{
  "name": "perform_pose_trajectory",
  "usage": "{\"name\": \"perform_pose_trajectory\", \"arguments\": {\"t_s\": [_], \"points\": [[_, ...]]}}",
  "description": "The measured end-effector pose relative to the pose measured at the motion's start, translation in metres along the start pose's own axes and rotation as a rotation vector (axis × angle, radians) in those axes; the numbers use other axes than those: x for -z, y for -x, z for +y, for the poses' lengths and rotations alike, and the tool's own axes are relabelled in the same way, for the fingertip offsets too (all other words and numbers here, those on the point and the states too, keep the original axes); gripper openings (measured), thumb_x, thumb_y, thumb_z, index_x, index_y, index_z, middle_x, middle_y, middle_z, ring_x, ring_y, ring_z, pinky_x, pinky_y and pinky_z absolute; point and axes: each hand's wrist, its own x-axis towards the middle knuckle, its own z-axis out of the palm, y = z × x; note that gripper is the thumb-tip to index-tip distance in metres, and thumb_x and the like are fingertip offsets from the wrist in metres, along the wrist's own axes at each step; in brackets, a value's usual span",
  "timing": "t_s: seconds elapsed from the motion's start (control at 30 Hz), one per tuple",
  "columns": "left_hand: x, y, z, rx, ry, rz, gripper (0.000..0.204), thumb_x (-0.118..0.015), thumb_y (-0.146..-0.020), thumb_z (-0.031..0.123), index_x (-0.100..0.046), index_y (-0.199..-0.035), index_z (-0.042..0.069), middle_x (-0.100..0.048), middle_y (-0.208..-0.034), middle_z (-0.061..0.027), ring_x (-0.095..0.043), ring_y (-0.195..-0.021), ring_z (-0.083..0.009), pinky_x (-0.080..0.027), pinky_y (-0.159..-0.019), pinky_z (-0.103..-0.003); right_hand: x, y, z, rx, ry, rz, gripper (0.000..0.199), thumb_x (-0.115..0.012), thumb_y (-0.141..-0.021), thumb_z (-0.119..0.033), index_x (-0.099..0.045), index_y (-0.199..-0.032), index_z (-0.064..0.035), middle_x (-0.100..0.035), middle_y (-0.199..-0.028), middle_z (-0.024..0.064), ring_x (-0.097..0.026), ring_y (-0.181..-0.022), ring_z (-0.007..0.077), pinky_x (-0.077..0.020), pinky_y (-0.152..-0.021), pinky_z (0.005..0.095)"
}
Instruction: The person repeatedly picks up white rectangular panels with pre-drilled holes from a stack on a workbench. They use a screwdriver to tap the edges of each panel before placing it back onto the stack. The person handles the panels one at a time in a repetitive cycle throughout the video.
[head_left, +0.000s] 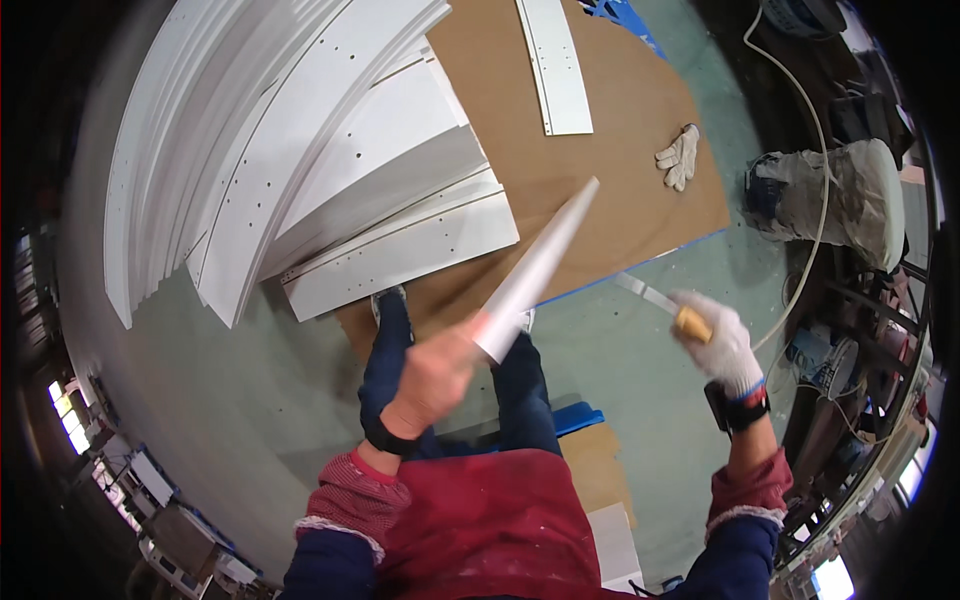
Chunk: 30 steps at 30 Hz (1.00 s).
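My bare left hand point(432, 378) grips one end of a narrow white board point(538, 262), which slants up and away to the right and is blurred by motion. In my right hand point(722, 348), gloved in white, is a putty knife with a wooden handle point(692, 323); its thin metal blade point(648, 292) points up and left, apart from the board. Leftward and ahead lie many white panels point(330, 140) with small drilled holes, stacked and fanned out. One more white panel point(562, 75) rests on the brown sheet point(630, 210) farther off.
A loose work glove point(680, 158) lies near the sheet's right side. A plastic-wrapped stool-like object point(835, 195) stands at the right, with a pale hose point(822, 150) running past it. Dark shelving lines the right edge. By my legs there is a blue object point(580, 418) on the green floor.
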Motion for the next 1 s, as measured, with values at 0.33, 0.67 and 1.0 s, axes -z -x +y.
{"name": "perform_pose_trajectory", "arguments": {"t_s": [0.33, 0.67, 1.0], "points": [[-0.041, 0.026, 0.016, -0.789, -0.537, -0.544, 0.038, -0.056, -0.079, 0.013, -0.061, -0.114, 0.001, -0.060, -0.113, -0.0203, -0.058, -0.104, -0.0374, -0.048, -0.085, -0.047, -0.008, 0.013, 0.013, 0.089, 0.498, -0.630, 0.017, -0.062, -0.080, -0.028, -0.061, -0.089, -0.0143, -0.064, -0.080, 0.0121, -0.063, -0.079, 0.0348, -0.0503, -0.066, 0.0447], [0.006, -0.021, 0.007, 0.465, 0.185, 0.046, 0.034, -0.061, -0.081, 0.007, -0.059, -0.113, -0.004, -0.068, -0.095, -0.0182, -0.066, -0.081, -0.0275, -0.052, -0.076, -0.034, -0.033, 0.032, 0.096, -0.012, 0.197, 0.140, 0.032, -0.069, -0.074, -0.021, -0.062, -0.105, -0.0171, -0.059, -0.092, 0.0117, -0.060, -0.089, 0.0347, -0.0497, -0.073, 0.0433], [0.133, 0.089, 0.011, 0.607, 1.050, 0.789, 0.042, -0.064, -0.080, 0.009, -0.055, -0.120, -0.002, -0.063, -0.108, -0.0108, -0.062, -0.096, -0.0208, -0.047, -0.089, -0.033, -0.078, 0.096, 0.130, -0.045, 0.382, -0.293, 0.021, -0.071, -0.071, -0.029, -0.059, -0.084, -0.0165, -0.060, -0.073, 0.0110, -0.060, -0.074, 0.0350, -0.0487, -0.065, 0.0453]]}}
